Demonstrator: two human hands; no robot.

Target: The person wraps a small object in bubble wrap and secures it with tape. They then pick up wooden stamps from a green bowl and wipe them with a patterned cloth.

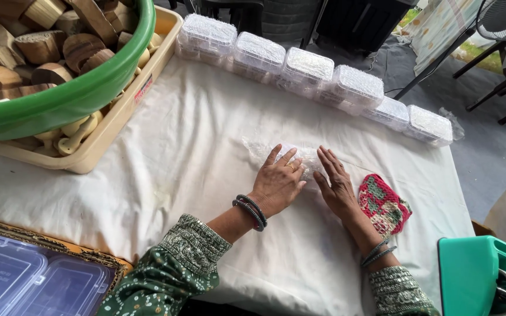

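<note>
White cloth covers the surface [194, 146], and near its middle lies a bubble-wrap bundle [265, 151]. From the head camera, the left hand [277, 184] and right hand [336, 186] both rest flat on the bundle, fingers spread, each grip open and clasping nothing. A crocheted pouch [385, 205] sits just beside the right wrist. Even, flat palm pressure with fingers wide would likely keep the wrap from springing loose.
</note>
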